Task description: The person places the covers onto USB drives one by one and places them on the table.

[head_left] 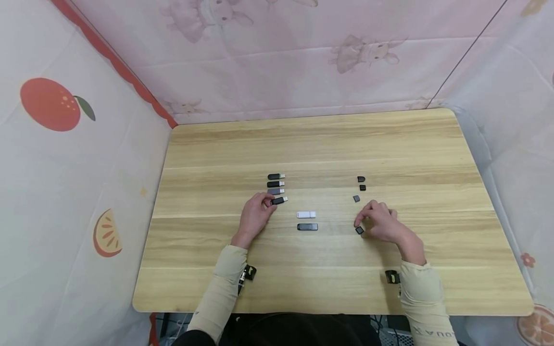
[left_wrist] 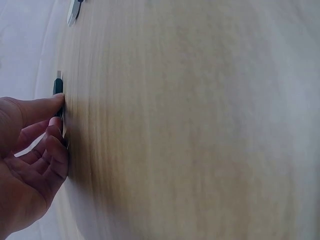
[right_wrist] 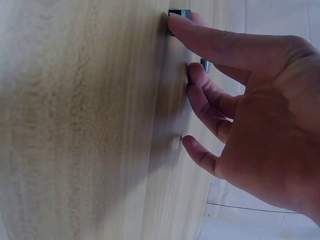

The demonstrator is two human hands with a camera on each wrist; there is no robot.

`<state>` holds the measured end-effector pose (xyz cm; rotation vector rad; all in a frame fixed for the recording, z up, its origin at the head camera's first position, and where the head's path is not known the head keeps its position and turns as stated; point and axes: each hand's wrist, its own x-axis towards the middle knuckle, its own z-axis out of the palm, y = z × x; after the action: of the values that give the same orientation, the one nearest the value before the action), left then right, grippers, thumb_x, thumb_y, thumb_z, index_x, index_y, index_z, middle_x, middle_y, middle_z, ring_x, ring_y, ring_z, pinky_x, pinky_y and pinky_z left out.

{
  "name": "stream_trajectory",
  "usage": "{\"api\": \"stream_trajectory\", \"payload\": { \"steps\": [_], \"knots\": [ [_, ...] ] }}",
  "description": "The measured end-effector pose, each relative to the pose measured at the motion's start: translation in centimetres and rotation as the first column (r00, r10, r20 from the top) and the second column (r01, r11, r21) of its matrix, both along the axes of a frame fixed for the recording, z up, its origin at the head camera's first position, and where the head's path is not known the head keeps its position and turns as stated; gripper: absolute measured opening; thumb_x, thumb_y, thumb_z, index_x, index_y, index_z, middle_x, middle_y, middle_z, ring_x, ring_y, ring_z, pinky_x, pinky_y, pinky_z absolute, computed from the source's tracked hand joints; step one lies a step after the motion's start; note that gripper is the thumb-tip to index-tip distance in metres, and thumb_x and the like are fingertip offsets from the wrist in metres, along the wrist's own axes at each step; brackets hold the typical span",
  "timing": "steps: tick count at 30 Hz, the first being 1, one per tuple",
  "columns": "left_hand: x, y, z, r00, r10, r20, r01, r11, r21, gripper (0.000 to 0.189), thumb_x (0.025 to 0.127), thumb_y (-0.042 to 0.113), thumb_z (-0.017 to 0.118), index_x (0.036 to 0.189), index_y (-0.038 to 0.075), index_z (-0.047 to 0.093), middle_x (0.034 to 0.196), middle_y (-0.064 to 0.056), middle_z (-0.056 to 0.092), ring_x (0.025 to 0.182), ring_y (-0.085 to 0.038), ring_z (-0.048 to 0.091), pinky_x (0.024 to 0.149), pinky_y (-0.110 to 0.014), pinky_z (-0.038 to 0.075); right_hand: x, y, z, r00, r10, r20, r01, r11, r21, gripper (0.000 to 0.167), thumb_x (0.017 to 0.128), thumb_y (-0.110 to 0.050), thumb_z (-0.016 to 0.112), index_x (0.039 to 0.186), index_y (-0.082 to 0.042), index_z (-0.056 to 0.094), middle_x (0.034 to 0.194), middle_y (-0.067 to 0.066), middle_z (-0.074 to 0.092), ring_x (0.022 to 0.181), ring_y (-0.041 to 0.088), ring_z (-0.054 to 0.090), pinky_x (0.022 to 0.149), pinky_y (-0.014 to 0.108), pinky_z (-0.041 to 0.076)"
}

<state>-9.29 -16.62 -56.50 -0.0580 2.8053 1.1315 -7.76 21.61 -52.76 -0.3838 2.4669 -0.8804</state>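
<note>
My left hand (head_left: 255,215) pinches a black USB stick (head_left: 279,200) by its rear end, its bare metal plug pointing right. In the left wrist view, thumb and fingertips hold that stick close over the wood. Just beyond it lie a grey USB stick (head_left: 275,191) and two black ones, all uncapped in a column. My right hand (head_left: 381,222) pinches a small dark cap (head_left: 359,230) between thumb and finger, low at the tabletop; the right wrist view shows the cap (right_wrist: 181,14) at the fingertips. A grey cap (head_left: 357,198) lies beyond that hand.
Between the hands lie a white USB stick (head_left: 306,215) and a dark grey one (head_left: 307,227). Two black caps, one of them rounded (head_left: 361,179), lie farther back on the right. The wooden table (head_left: 320,144) has printed curtains behind and at both sides.
</note>
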Motion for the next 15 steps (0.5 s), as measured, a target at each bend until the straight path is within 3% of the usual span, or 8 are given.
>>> {"api": "stream_trajectory", "payload": {
  "steps": [6, 15],
  "knots": [
    [-0.04, -0.07, -0.07, 1.0, -0.005, -0.007, 0.005, 1.0, 0.014, 0.025, 0.095, 0.015, 0.079, 0.118, 0.007, 0.075, 0.094, -0.005, 0.067, 0.072, -0.013, 0.056, 0.064, -0.024, 0.044, -0.05, -0.29, 0.06, 1.0, -0.023, -0.013, 0.024, 0.999, 0.026, 0.024, 0.078, -0.002, 0.086, 0.095, -0.015, 0.076, 0.115, 0.012, 0.056, 0.11, 0.034, 0.043, 0.102, 0.066, 0.022],
    [0.12, -0.1, 0.03, 1.0, -0.028, 0.004, 0.028, 1.0, -0.003, 0.023, 0.094, 0.017, 0.08, 0.116, 0.01, 0.076, 0.094, -0.005, 0.067, 0.076, -0.015, 0.058, 0.068, -0.026, 0.046, -0.44, -0.49, -0.02, 0.998, -0.052, -0.022, 0.053, 0.998, 0.022, 0.024, 0.085, -0.011, 0.085, 0.108, -0.009, 0.078, 0.119, 0.018, 0.066, 0.11, 0.036, 0.05, 0.097, 0.064, 0.028]
  ]
}}
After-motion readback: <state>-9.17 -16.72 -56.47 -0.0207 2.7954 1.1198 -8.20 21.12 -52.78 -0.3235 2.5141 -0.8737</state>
